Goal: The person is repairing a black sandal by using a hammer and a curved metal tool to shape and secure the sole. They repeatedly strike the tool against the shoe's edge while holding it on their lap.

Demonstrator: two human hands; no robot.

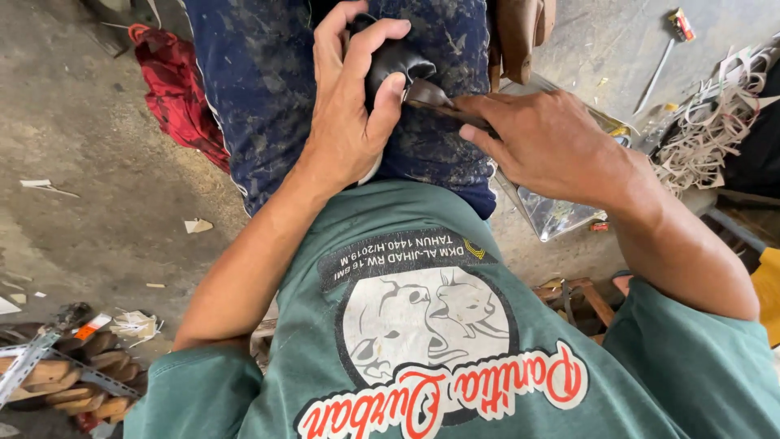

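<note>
The person sits with a dark blue, dust-speckled cloth (pixel 268 89) spread over the lap, and all positions below are given relative to that lap cloth.

**Left hand.** The left hand (pixel 345 114) lies on the middle of the lap cloth, fingers curled closed around a small black leather piece (pixel 396 63), apparently part of a shoe upper. The thumb and forefinger pinch its upper edge; the remaining fingers wrap its near side. The piece is pressed down against the cloth, not lifted clear of it.

**Right hand.** The right hand (pixel 552 142) sits at the right edge of the lap cloth, fingers closed on a dark brown tool (pixel 435 97). Its tip touches the black piece just beside the left thumb. Whether the tool is a knife, a folder or a burnisher cannot be told; the working end is partly hidden.

**Progress.** Judged from the contact alone, the work is mid-step: the tool is applied to one edge of the piece, and the rest of that edge is covered by the fingers, so the share already worked cannot be told. No finished part shows on the lap.

**Surroundings.**
- Left of the lap cloth: a red rag (pixel 175 89) on the concrete floor (pixel 89 187).
- Right of it: a shiny metal sheet (pixel 561 213), and beyond that a heap of pale strip offcuts (pixel 715 122).
- Far upper right: a long thin hand tool with a red end (pixel 665 57).
- Lower left, well apart: stacked wooden shoe lasts (pixel 77 382).
</note>
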